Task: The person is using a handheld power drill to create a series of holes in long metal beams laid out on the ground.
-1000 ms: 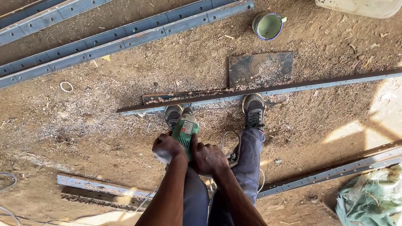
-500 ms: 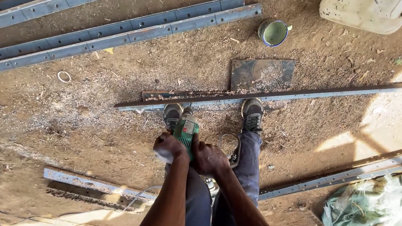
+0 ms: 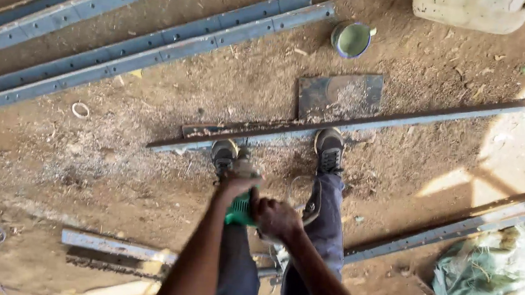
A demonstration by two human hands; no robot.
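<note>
**Both hands on the green power tool, above the rusty angle bar**

The green power tool [image 3: 240,211] is low in the middle of the view, just below your left shoe [image 3: 224,155]. Your left hand [image 3: 238,185] is clenched over its top end, and your right hand [image 3: 275,217] grasps it from the 3 o'clock side, so both hands are closed on the tool. Its working end is hidden under the left hand; I cannot tell if it touches anything.

At 12 o'clock from the tool, a long rusty angle bar [image 3: 367,122] lies on the dirt floor [image 3: 144,181], running from 9 o'clock up toward 3 o'clock. Both your shoes stand at its near edge; the right shoe [image 3: 330,149] is at 1 o'clock from the tool. Just beyond the bar lies a flat dark metal plate [image 3: 340,95], and further at 12 o'clock stands a small can of green paint [image 3: 352,39].

At 10 o'clock, well apart, long grey perforated rails [image 3: 143,52] lie side by side. At 4 o'clock another rail [image 3: 460,227] crosses the floor, with a crumpled green cloth [image 3: 500,279] just beside it. At 8 o'clock lies a short metal piece [image 3: 113,246].
</note>
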